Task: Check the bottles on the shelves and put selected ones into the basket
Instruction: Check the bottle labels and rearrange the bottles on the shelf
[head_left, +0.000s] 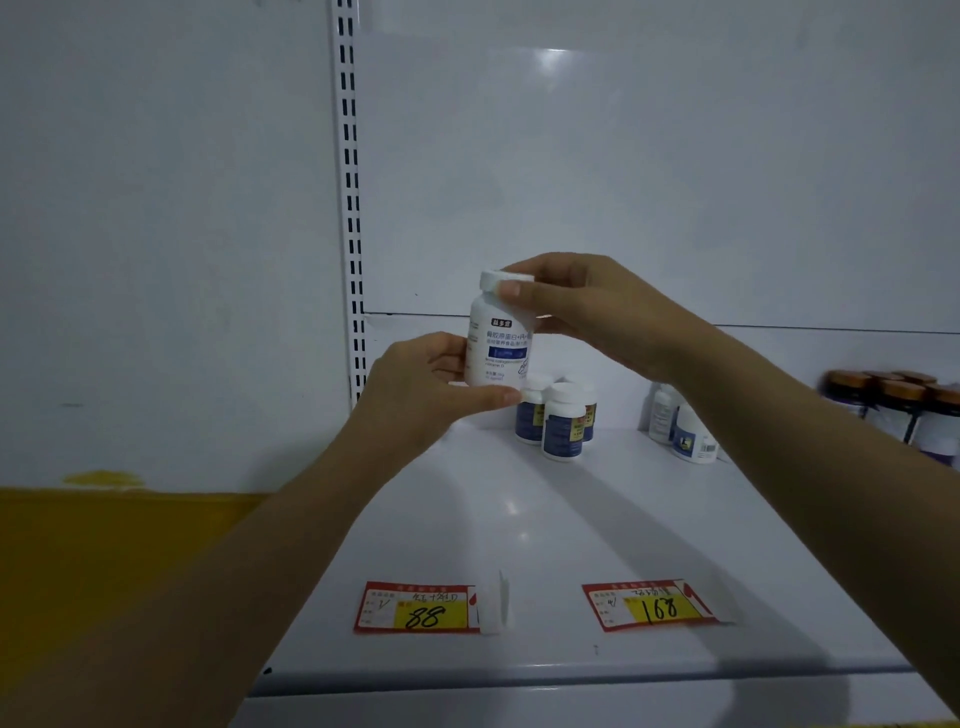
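Note:
A white bottle (497, 338) with a blue label and a white cap is held upright above the white shelf (519, 519). My left hand (421, 389) grips its lower body from the left, thumb under the base. My right hand (582, 306) holds the cap and shoulder from the right. Behind it, a small group of blue-labelled bottles (558, 421) stands at the back of the shelf. Two more white bottles (680, 426) stand further right. No basket is in view.
Dark bottles with brown caps (893, 400) stand at the far right. Two red and yellow price tags, "88" (418, 608) and "168" (647, 605), lie near the shelf's front edge. A slotted upright (349, 208) runs up the back wall on the left.

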